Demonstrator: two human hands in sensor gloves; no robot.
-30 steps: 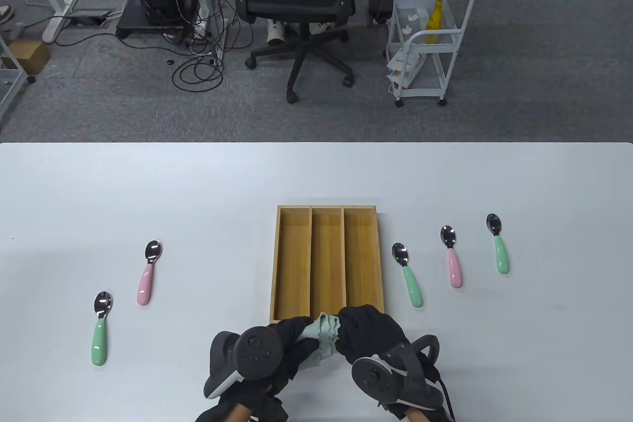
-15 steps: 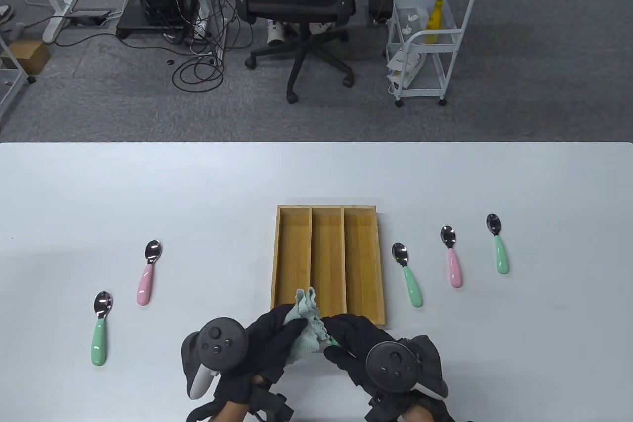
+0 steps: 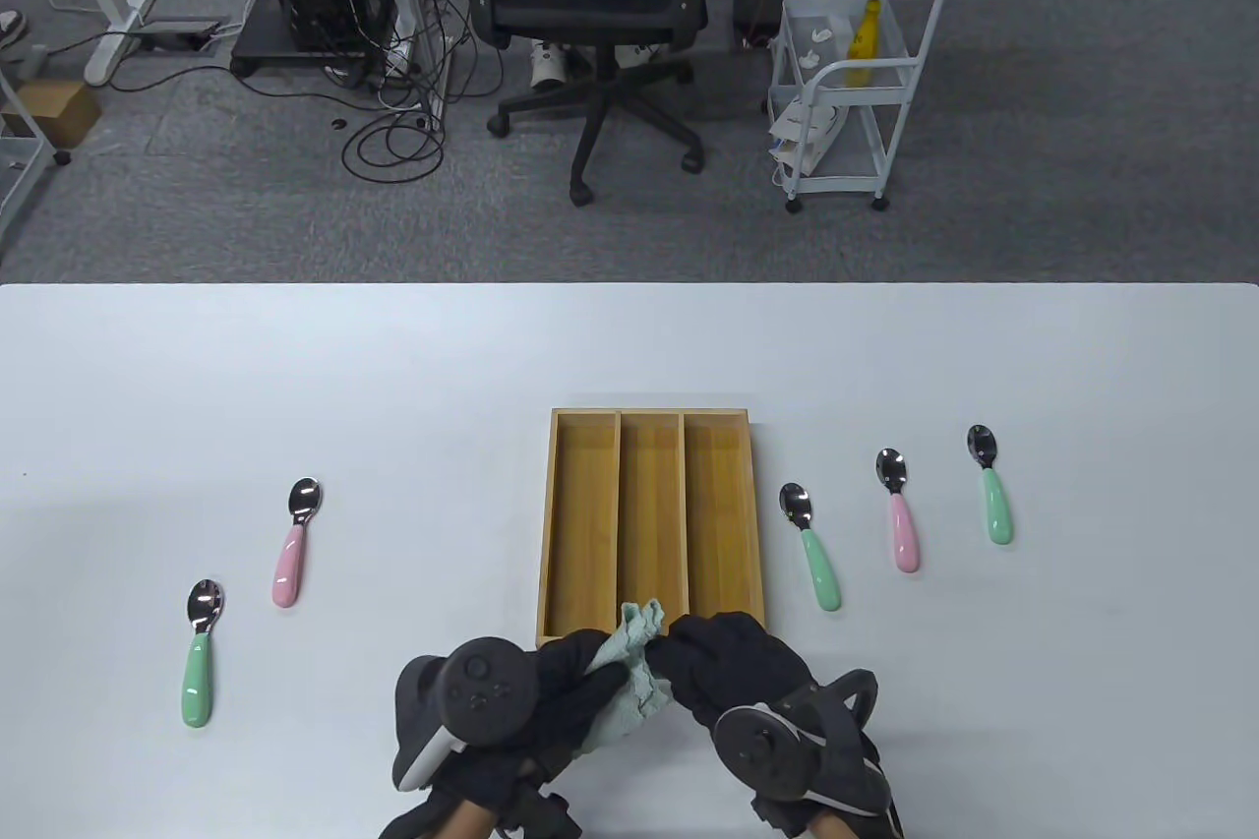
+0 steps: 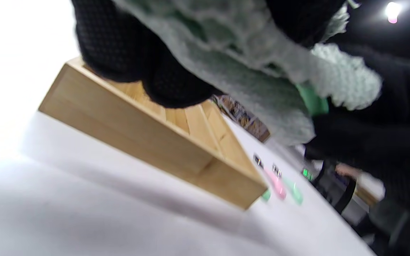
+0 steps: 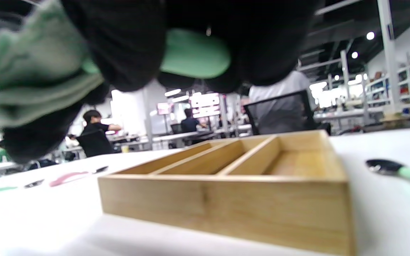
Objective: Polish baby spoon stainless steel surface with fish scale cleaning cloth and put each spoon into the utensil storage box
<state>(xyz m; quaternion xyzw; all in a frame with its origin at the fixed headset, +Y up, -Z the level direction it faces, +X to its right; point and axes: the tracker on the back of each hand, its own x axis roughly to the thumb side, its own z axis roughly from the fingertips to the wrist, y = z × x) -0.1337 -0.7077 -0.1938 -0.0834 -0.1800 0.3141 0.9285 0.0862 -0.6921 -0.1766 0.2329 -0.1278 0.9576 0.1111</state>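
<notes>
White table, office chair and wheeled cart beyond. Left hand bunching pale green cloth just before near edge of three-slot wooden box. Right hand curled round green-handled spoon, bowl buried in cloth. Five other spoons flat on table: two left of box, three right.
</notes>
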